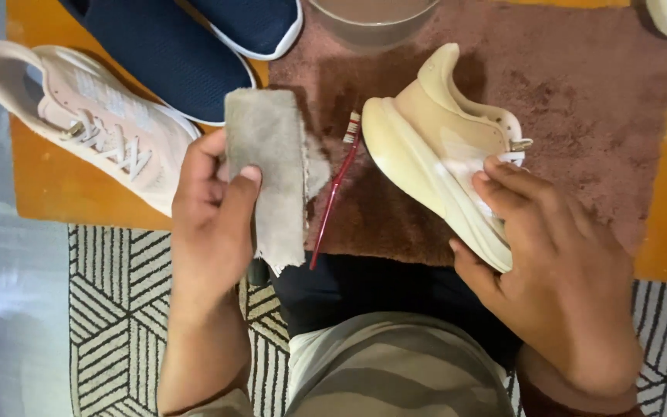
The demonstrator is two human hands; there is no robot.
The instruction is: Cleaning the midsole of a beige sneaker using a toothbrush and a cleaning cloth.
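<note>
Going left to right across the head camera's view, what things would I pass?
Pale pink sneaker → left hand holding a grey cloth → red toothbrush → cream sneaker → right hand gripping that sneaker.

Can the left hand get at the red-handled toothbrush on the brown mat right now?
Probably not freely: the left hand already holds a grey cloth, though the red-handled toothbrush lies uncovered just beside it.

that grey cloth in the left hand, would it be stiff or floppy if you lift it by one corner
Probably floppy: the grey cloth drapes from the left hand, its frayed lower edge hanging loose. It looks thin, so likely light. Its fuzzy surface suggests it would not slip easily.
</note>
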